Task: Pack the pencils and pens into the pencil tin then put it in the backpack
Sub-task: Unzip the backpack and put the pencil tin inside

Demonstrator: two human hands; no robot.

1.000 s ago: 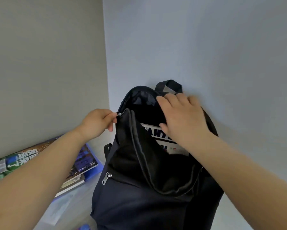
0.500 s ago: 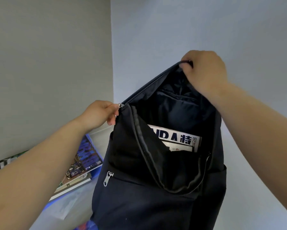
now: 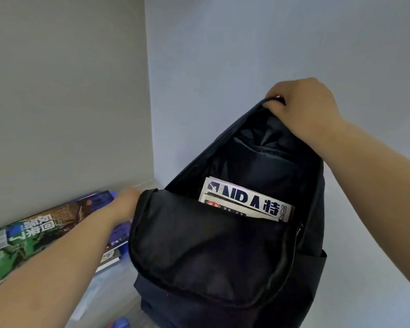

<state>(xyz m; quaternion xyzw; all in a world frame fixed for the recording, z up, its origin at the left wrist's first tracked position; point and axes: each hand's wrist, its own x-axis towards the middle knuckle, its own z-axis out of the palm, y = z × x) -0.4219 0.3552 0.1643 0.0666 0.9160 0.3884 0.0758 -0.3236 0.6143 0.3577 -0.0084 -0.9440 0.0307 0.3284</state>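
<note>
The backpack is held up by its top loop, gripped in the right hand. The left hand is half hidden, so its grasp cannot be told. No pencil tin is seen. The mouth should be kept wide.

Magazines stacked left, beside grey wall

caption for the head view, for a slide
Right hand holds the black backpack open by its top, magazines inside; left hand beside it, over books.
</note>
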